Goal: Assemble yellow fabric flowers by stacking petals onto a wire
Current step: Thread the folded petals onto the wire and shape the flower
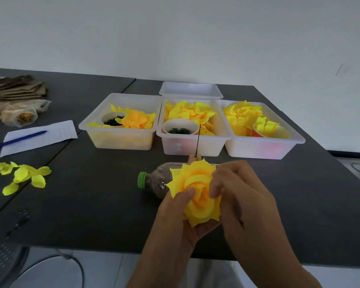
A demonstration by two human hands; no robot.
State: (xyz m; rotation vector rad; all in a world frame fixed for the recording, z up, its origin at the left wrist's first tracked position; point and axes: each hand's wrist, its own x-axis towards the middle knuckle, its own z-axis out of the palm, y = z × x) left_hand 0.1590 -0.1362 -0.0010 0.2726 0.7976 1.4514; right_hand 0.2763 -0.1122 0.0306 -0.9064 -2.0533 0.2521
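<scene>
Nearly full bloom here. Yellow fabric flower [195, 192] held just above the near edge of the dark table [92, 204], cupped from below and behind by the left hand [175, 221], thumb curled over the lower-left petals. Right hand [237, 194] pressed against the flower's right side, fingertips [214, 190] curled into the centre folds, so both hands clamped on the same bloom.

Key thing: wire [198, 140] poking out past the far side of the flower, pointing up and away toward the middle petal bin [192, 140]. Long axis running near-to-far, roughly away from the body. Next petal layer probably has to slide down over that far tip, toward the left palm.

Petal bins all just beyond the wire tip; right hand looks like the freer one for the reach, with the right-hand petal bin [260, 146] nearest to it. Can't tell how the wire is pinched underneath, hidden by petals.

Green-capped bottle [154, 182] lying on its side just behind the flower.
</scene>
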